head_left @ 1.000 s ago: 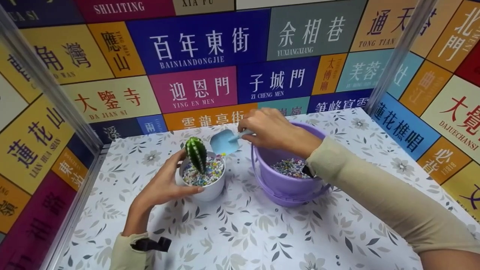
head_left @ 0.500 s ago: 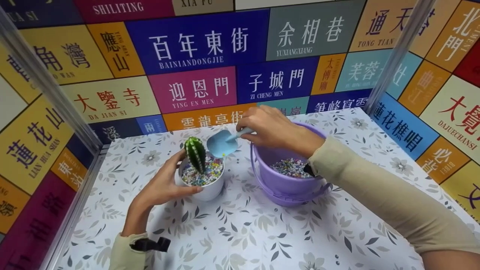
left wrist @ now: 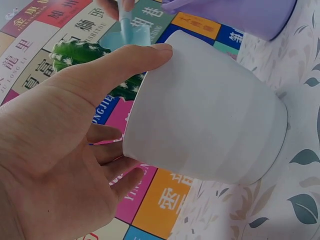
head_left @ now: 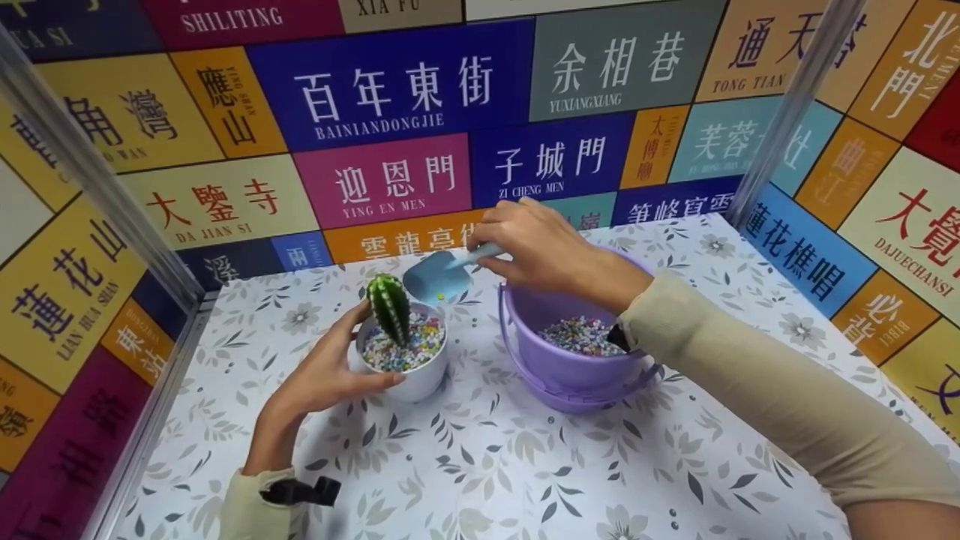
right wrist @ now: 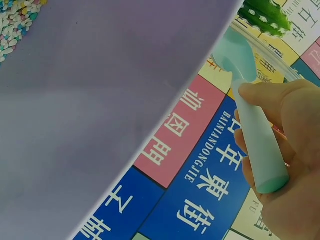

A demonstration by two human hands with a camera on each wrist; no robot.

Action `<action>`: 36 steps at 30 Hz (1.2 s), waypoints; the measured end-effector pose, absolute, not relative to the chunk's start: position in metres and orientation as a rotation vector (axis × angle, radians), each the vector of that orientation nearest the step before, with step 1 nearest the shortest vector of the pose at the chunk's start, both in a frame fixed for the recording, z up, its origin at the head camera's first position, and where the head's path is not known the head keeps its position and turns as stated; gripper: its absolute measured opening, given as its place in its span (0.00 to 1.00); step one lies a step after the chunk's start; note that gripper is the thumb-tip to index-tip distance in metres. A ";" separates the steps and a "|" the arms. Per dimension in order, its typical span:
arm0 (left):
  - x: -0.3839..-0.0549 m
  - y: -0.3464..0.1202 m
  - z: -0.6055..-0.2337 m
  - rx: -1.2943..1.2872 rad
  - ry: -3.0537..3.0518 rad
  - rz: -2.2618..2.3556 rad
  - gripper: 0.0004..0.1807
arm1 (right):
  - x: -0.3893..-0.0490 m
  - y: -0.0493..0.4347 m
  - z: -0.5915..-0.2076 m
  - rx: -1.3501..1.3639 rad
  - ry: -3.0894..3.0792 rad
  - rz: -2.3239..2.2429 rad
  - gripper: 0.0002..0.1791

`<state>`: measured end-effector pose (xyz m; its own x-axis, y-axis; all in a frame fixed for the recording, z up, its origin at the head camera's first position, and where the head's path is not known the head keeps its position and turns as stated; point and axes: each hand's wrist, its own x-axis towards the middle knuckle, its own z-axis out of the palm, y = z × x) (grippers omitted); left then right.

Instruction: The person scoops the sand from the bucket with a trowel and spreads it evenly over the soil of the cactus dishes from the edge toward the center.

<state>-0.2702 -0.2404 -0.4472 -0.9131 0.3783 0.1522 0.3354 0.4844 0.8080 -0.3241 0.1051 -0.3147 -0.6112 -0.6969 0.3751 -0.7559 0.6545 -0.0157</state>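
Note:
A small white flower pot (head_left: 424,384) stands on the table with a green cactus (head_left: 388,307) leaning in it, surrounded by colourful pebbles (head_left: 417,342). My left hand (head_left: 319,371) grips the pot from the left, thumb on the near rim; in the left wrist view the fingers (left wrist: 107,147) reach along its other side. My right hand (head_left: 536,247) holds a light blue toy shovel (right wrist: 261,137) by its handle. The shovel's blade (head_left: 435,277) is raised just behind and right of the cactus, with a yellow speck at its lower edge.
To the right of the pot, a purple bucket (head_left: 577,379) holds more colourful pebbles (head_left: 576,334), its handle lowered. My right forearm crosses over the bucket. A flower-patterned cloth (head_left: 480,465) covers the table. Colourful sign-printed panels (head_left: 397,82) rise behind and at both sides.
My right hand has brought the shovel a little left and up, so its blade is closer behind the cactus. My left hand stays on the pot.

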 end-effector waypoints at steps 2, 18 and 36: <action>-0.270 -0.241 -0.448 0.638 2.667 1.435 0.68 | -0.324 0.104 -0.315 1.144 -2.525 0.268 0.09; -0.270 -0.240 -0.448 0.621 2.672 1.398 0.68 | -0.319 0.111 -0.305 1.103 -2.544 0.292 0.12; -0.263 -0.243 -0.438 0.639 2.676 1.380 0.55 | -0.299 0.193 -0.319 0.815 -2.743 0.391 0.14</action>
